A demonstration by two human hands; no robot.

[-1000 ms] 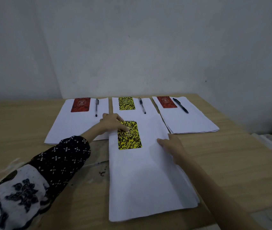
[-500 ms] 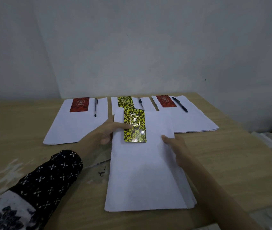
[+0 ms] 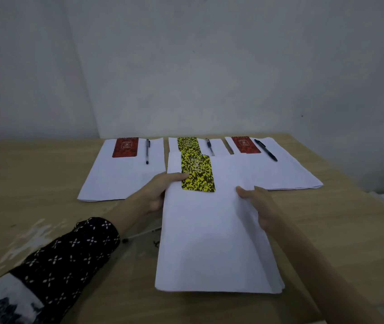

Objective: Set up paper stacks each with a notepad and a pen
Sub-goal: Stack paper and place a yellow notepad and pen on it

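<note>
A white paper stack [image 3: 209,242] in front of me carries a yellow-black notepad [image 3: 198,174] near its far end. My left hand [image 3: 158,195] grips the stack's left edge, thumb on top beside the notepad. My right hand [image 3: 258,206] grips the right edge, thumb on the top sheet. The stack's far end overlaps the middle back stack [image 3: 219,146]. A loose pen [image 3: 141,234] lies on the table, partly hidden under the held stack's left side.
Three paper stacks lie along the back of the wooden table [image 3: 22,183]. The left stack [image 3: 120,178] has a red notepad [image 3: 125,147] and pen [image 3: 147,151]. The right stack [image 3: 287,174] has a red notepad [image 3: 244,144] and black pen [image 3: 265,149]. Behind them is a wall.
The near stack with its yellow notepad has slid away from me, over the middle back stack. My left hand moved off the notepad to the stack's left edge.
</note>
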